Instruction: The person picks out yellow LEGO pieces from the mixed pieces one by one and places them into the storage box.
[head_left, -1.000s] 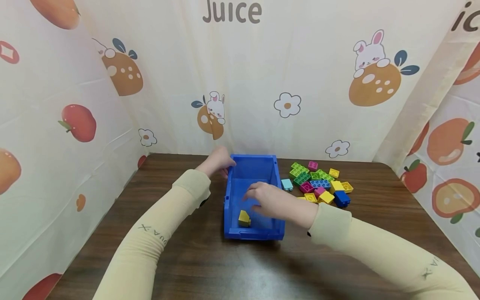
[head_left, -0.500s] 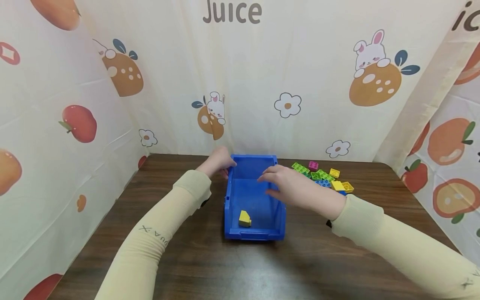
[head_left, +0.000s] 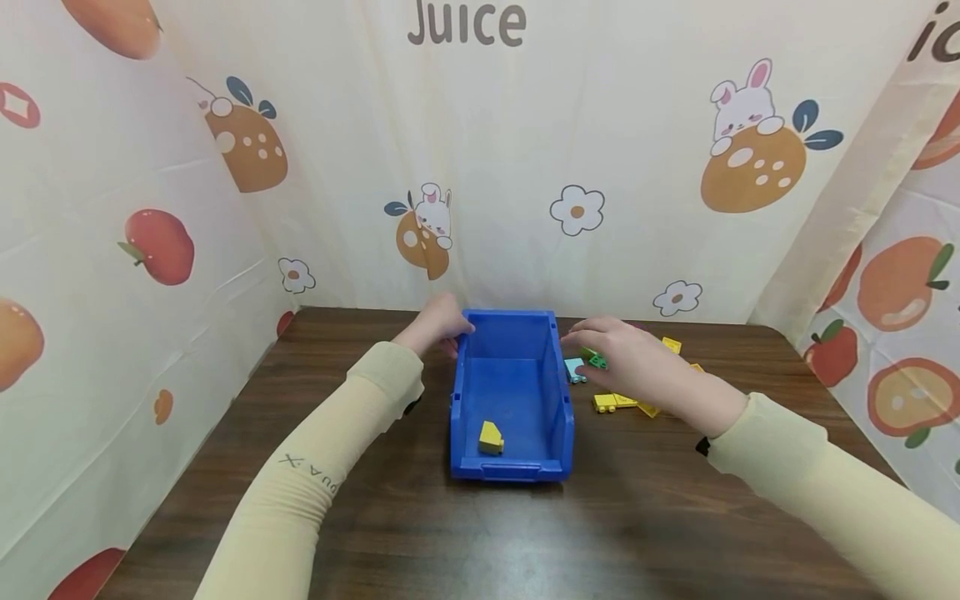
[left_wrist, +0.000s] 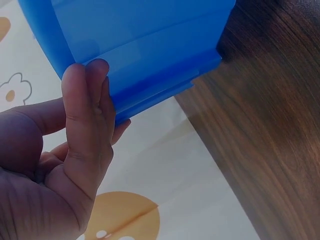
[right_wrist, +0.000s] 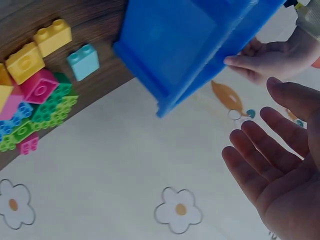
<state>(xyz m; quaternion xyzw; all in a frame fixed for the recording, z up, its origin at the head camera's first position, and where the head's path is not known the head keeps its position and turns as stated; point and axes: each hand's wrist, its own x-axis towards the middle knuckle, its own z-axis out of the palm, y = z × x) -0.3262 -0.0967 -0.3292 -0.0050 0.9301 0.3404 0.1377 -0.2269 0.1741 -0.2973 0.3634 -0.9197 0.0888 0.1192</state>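
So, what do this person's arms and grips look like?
The long sleeves are pale yellow, the left one with dark lettering. Something small and black shows at each wide cuff. The left grip and right grip are ungloved.

Curtained tabletop nook, bldg type unclear: brown tbl (head_left: pixel 375 533) w/ fruit-print cloth (head_left: pixel 510 125) on 3 sides

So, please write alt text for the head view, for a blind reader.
A person's left hand grips a blue bin holding one yellow brick; the right hand hovers over loose colourful bricks beside the bin, on a brown table.
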